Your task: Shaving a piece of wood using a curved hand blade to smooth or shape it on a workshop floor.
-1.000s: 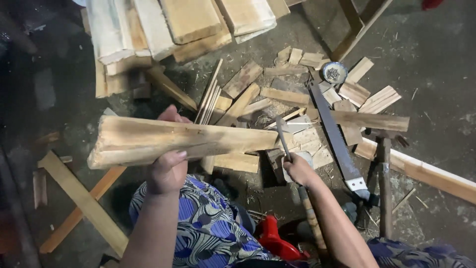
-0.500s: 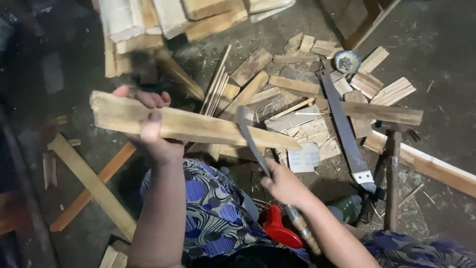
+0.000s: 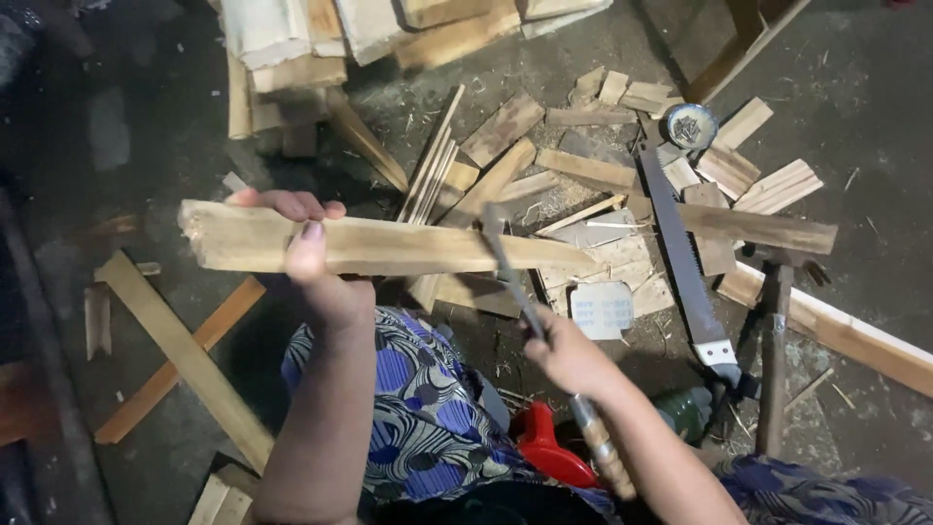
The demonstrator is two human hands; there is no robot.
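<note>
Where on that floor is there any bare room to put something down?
Bare floor shows at the upper right, past the offcuts. Another patch lies at the upper left, beside the stacked boards. The middle is crowded: scraps, the handsaw and the hammer lie close together.

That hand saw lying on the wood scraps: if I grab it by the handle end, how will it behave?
The hand saw has a long, thin blade, so it will probably flex and wobble when lifted by one end. It lies across loose offcuts, so those may shift or snag on its teeth. It seems light for its length, and being flat, unlikely to roll.
</note>
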